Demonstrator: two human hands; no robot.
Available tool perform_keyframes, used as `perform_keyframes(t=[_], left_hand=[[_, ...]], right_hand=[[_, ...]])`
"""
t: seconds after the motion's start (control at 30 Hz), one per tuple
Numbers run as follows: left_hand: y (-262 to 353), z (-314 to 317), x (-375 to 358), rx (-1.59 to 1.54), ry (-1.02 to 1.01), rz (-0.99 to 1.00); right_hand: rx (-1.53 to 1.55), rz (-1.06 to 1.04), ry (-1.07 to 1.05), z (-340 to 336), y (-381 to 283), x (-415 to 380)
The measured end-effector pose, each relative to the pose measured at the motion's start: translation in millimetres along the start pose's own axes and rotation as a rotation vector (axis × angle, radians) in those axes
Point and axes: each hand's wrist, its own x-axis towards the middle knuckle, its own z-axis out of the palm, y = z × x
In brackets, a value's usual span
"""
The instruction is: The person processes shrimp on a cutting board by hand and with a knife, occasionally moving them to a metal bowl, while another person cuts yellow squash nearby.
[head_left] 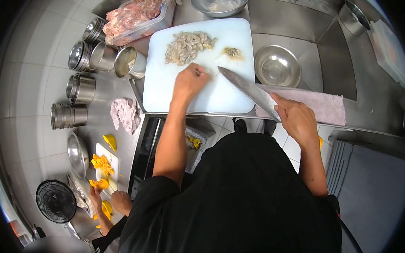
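Observation:
My right hand (296,119) grips the handle of a large kitchen knife (248,89), its tip resting over the white cutting board (164,94) and its blade slanting toward the board's right edge. Curled and pinched above the middle of the board, my left hand (191,83) hides most of whatever lies between its fingertips. Just beyond it lies a heap of grey, raw peeled shrimp (187,47). A small dark pile of scraps (232,53) sits near the board's upper right, on a brownish wet patch.
Right of the board, a steel bowl (277,66) stands in the sink (311,52); a pink towel (323,107) drapes the front edge. Another bowl (220,2) and a tub of raw meat (139,17) are behind. At left, a co-worker's hands (121,202) cut orange squash (103,164).

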Motion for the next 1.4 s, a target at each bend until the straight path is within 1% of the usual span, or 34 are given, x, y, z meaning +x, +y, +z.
perform_keyframes(t=[0.07, 0.13, 0.2, 0.27, 0.33, 0.4, 0.47, 0.5, 0.53, 0.57, 0.6, 0.63, 0.77, 0.87, 0.9, 0.97, 1.0, 1.03, 1.13, 1.2, 1.27, 1.33, 1.4], left_hand=[[-37.3, -15.3, 10.7, -0.126, 0.047, -0.044], [-46.0, -57.7, 14.1, -0.376, 0.114, -0.159], [-65.6, -98.2, 24.8, -0.393, 0.274, -0.138], [-110.4, -135.6, 48.9, -0.219, 0.414, -0.093], [-117.1, -167.4, 57.8, 0.132, 0.538, -0.129], [-131.7, -181.4, 66.8, 0.261, 0.543, -0.189], [-148.4, -178.9, 84.6, 0.394, 0.514, -0.241], [-166.9, -171.5, 96.9, 0.463, 0.488, -0.267], [-182.8, -171.3, 101.5, 0.536, 0.466, -0.296], [-189.0, -170.1, 99.6, 0.527, 0.419, -0.322], [-187.2, -165.4, 98.0, 0.515, 0.370, -0.348], [-176.7, -165.4, 90.5, 0.512, 0.318, -0.348], [-169.0, -166.1, 90.1, 0.493, 0.237, -0.408], [-171.0, -160.1, 84.9, 0.405, 0.461, -0.307], [-159.5, -161.8, 79.2, 0.368, 0.504, -0.250], [-139.9, -158.3, 69.6, 0.188, 0.586, -0.113], [-127.5, -157.7, 63.4, 0.097, 0.630, -0.047], [-103.7, -156.1, 54.2, -0.003, 0.618, -0.045], [-77.8, -126.4, 49.6, -0.145, 0.576, 0.033], [-47.9, -105.3, 41.8, -0.136, 0.467, 0.136], [-53.3, -69.8, 57.0, -0.062, 0.428, 0.373], [-38.3, -41.8, 62.7, 0.004, 0.384, 0.544], [-26.9, -18.6, 75.7, 0.171, 0.393, 0.721]], right_hand=[[0.051, -0.055, 0.047, 7.5, 10.3, 1.1], [0.096, -0.080, 0.084, 7.7, 15.2, 1.4], [0.135, -0.075, 0.110, 2.5, 14.5, 2.6], [0.112, -0.079, 0.161, 3.7, 17.3, 7.3], [0.094, -0.107, 0.194, 2.7, 19.5, 9.3], [0.086, -0.164, 0.211, 1.1, 18.6, 10.4], [0.027, -0.166, 0.089, -9.7, 12.0, 9.6], [0.000, -0.173, 0.028, -13.4, 7.5, 10.5], [-0.021, -0.196, 0.052, -13.7, 5.3, 12.7], [-0.042, -0.221, 0.075, -14.3, 6.4, 15.3], [-0.064, -0.246, 0.098, -14.8, 8.1, 19.6], [-0.086, -0.220, 0.128, -14.9, 9.8, 25.5], [-0.188, -0.202, 0.225, -17.8, 12.2, 39.6], [-0.197, -0.196, 0.316, -18.2, 9.2, 36.5], [-0.166, -0.210, 0.344, -16.0, 9.1, 35.2], [-0.109, -0.244, 0.400, -10.2, 10.7, 32.4], [-0.091, -0.240, 0.370, -8.3, 11.3, 31.2], [-0.071, -0.240, 0.340, -5.6, 11.4, 29.7], [-0.040, -0.262, 0.238, 2.2, 13.7, 27.7], [-0.053, -0.275, 0.181, 2.0, 13.1, 28.4], [-0.116, -0.241, 0.197, 1.9, 14.0, 32.6], [-0.189, -0.191, 0.179, -3.1, 9.0, 35.3], [-0.270, -0.122, 0.145, -9.3, -1.2, 34.5]])
